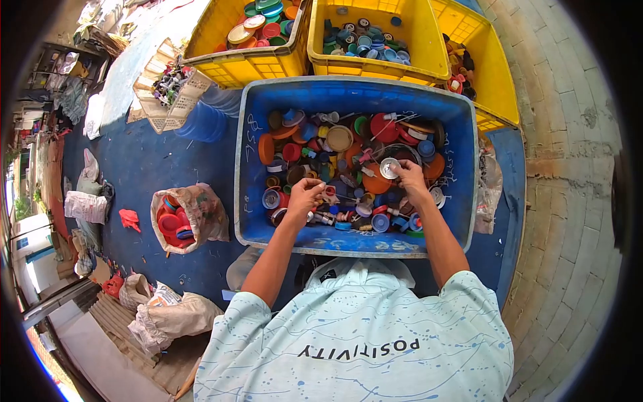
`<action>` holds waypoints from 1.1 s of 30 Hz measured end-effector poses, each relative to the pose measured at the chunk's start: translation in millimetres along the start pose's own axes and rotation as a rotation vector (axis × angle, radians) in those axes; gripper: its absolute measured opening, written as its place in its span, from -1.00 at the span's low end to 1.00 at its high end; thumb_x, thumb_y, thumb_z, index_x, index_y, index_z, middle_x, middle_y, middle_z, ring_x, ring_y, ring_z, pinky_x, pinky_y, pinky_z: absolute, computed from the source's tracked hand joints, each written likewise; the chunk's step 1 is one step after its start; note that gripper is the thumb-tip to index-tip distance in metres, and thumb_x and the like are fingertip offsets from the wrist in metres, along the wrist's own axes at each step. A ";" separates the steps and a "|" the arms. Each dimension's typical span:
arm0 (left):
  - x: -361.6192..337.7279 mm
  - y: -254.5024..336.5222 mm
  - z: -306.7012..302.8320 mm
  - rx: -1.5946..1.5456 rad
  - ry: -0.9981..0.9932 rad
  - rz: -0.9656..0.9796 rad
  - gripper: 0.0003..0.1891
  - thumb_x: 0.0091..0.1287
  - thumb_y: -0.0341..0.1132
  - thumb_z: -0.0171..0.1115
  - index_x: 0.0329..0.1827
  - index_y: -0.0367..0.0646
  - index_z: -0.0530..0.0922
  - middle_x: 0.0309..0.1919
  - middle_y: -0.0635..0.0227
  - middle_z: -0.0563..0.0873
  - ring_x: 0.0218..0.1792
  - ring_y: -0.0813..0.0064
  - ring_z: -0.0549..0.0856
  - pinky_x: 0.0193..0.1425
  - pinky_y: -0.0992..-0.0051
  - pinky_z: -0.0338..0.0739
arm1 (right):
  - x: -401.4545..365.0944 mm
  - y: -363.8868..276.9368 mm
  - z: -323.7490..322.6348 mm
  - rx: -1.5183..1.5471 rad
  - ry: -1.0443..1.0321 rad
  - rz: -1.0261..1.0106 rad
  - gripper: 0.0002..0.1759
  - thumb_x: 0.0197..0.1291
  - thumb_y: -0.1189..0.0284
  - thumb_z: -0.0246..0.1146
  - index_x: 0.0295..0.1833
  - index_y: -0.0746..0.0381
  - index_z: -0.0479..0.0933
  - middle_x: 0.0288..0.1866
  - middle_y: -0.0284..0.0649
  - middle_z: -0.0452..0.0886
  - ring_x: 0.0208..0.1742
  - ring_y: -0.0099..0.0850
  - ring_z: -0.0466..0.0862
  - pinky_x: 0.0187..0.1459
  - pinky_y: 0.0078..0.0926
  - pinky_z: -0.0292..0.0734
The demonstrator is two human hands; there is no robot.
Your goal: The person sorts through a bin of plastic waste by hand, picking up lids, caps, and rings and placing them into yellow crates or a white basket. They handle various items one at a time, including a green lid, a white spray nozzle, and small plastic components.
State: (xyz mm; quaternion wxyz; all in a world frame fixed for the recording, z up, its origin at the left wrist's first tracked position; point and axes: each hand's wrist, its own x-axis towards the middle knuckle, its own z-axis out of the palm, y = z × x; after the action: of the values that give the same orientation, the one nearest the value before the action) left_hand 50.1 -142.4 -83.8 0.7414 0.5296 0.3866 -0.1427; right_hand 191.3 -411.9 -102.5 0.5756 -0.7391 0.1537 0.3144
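Note:
A blue plastic crate (251, 174) in front of me is filled with several mixed bottle caps and lids in red, orange, blue and white. My left hand (305, 196) is down among the caps at the crate's near left, fingers curled over small pieces. My right hand (410, 179) is at the middle right, fingers pinching a small silvery round lid (389, 166) lifted a little above the pile.
Behind the blue crate stand yellow crates (382, 67) of sorted caps, one with larger lids (258, 27). A white basket (167, 87) and stacked blue tubs (204, 120) lie at left. A sack of red lids (179, 218) sits on the blue tarp. Brick paving runs along the right.

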 end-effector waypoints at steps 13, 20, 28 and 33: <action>105.4 -48.0 58.1 0.203 0.100 -0.416 -0.39 0.16 0.15 0.34 -0.16 -0.35 0.57 -0.50 0.22 0.63 -0.75 0.58 0.37 -0.72 0.53 0.18 | -82.9 -8.7 -14.9 0.544 -0.017 0.024 -0.65 0.19 0.38 0.34 0.04 0.23 0.44 -0.25 -0.35 0.64 -0.33 -0.66 0.57 -0.37 -0.67 0.43; 146.8 -97.4 41.2 0.196 0.040 -0.374 -0.75 0.19 -0.22 0.28 -0.31 -0.27 0.61 -0.53 0.24 0.66 -0.74 0.54 0.47 -0.71 0.57 0.27 | -98.5 11.0 -15.6 0.594 -0.010 0.019 -0.65 0.20 0.37 0.32 0.04 0.26 0.44 -0.20 -0.31 0.66 -0.30 -0.62 0.61 -0.32 -0.64 0.50; 36.4 -12.3 47.9 -0.031 -0.013 -0.214 -0.84 0.28 -0.36 0.26 -0.15 -0.21 0.56 -0.39 0.28 0.70 -0.44 0.48 0.72 -0.49 0.53 0.61 | -92.2 10.1 -6.7 0.579 -0.116 0.046 -0.66 0.23 0.36 0.30 0.08 0.19 0.45 -0.19 -0.37 0.65 -0.26 -0.61 0.61 -0.28 -0.59 0.43; 7.1 27.3 61.4 -0.159 -0.111 -0.074 -0.81 0.32 -0.27 0.28 -0.09 -0.12 0.54 -0.27 0.42 0.71 -0.27 0.57 0.69 -0.26 0.55 0.53 | -77.5 -12.6 7.8 0.601 -0.145 0.020 -0.68 0.23 0.37 0.31 0.05 0.20 0.45 -0.18 -0.36 0.64 -0.27 -0.60 0.60 -0.26 -0.58 0.42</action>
State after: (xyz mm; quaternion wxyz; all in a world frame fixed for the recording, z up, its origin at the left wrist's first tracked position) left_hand 97.6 -185.1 -61.9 0.7957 0.4458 0.3741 -0.1680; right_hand 138.0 -411.3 -44.4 0.7747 -0.5100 0.2057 0.3123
